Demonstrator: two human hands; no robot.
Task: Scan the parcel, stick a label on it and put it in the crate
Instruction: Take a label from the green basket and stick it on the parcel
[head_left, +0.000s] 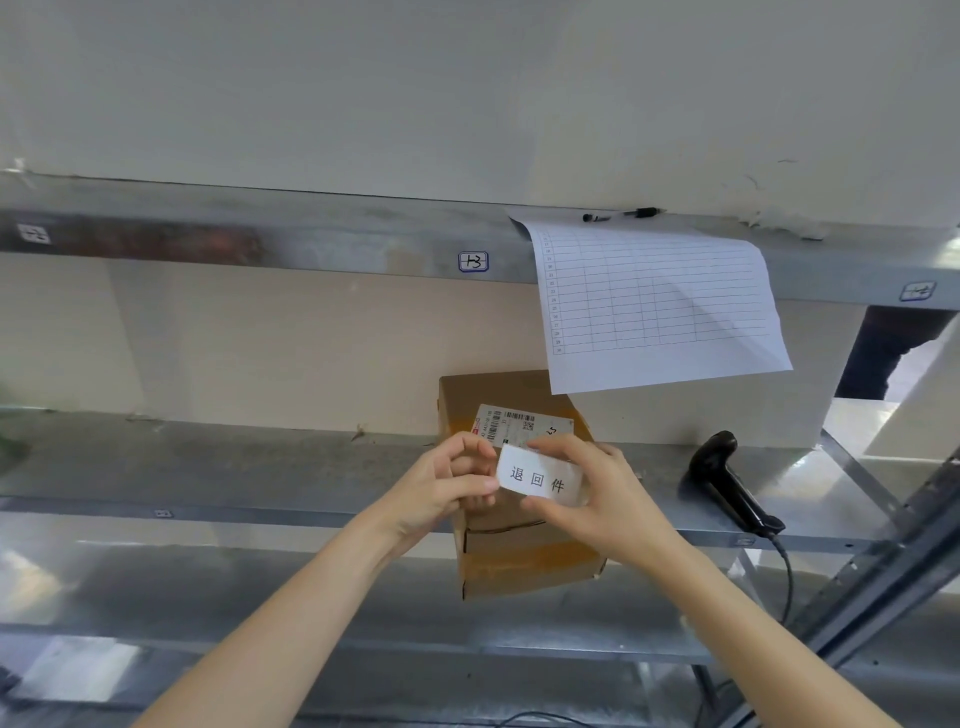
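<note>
Brown corrugated cardboard forms the rectangular parcel (511, 540), which sits on the grey metal shelf (208, 467) and juts out past the shelf's front edge, right of the middle of that edge. A white printed shipping slip with barcodes (519, 423) lies on the parcel's top face. Just above that face, both hands hold a small white rectangular label with three black characters (537, 479). The left hand (441, 491) pinches the label's left end, its fingers (478, 486) closed on the paper. The right hand (597, 499) grips the right end, thumb under the lower edge and fingers curled over the upper one. Whether the label already touches the parcel cannot be told. A black handheld barcode scanner with a cable (737, 488) lies on the shelf toward its right end, near the parcel but apart from it. A white sheet printed with a ruled table (660, 306) hangs down from the front edge of the upper shelf, its lower part covering the parcel's far corner. Two black pens (621, 214) lie at the top of that sheet.
</note>
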